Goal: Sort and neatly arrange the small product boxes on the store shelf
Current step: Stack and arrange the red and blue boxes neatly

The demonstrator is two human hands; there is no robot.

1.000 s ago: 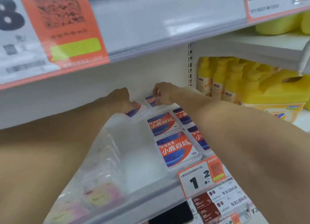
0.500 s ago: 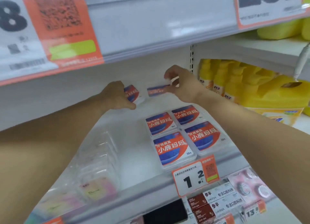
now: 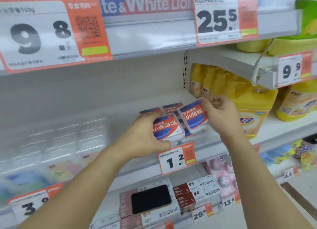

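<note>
Near the middle of the frame, the left hand [image 3: 144,136] wraps a small red-and-blue product box [image 3: 167,127] from its left side: the fingers [image 3: 149,116] curl over the top edge, the thumb presses along the bottom, and the printed face shows between them. Just to the right, the right hand [image 3: 221,115] pinches a second box [image 3: 194,116] by its upper right corner, tilted, with the fingertips closed on that corner. Both boxes sit at the front of the white shelf [image 3: 120,108], above the price tag [image 3: 176,157] marked 1.2. Two more boxes [image 3: 169,108] of the same print lie flat just behind them. Yellow bottles [image 3: 223,81] stand at the right.
</note>
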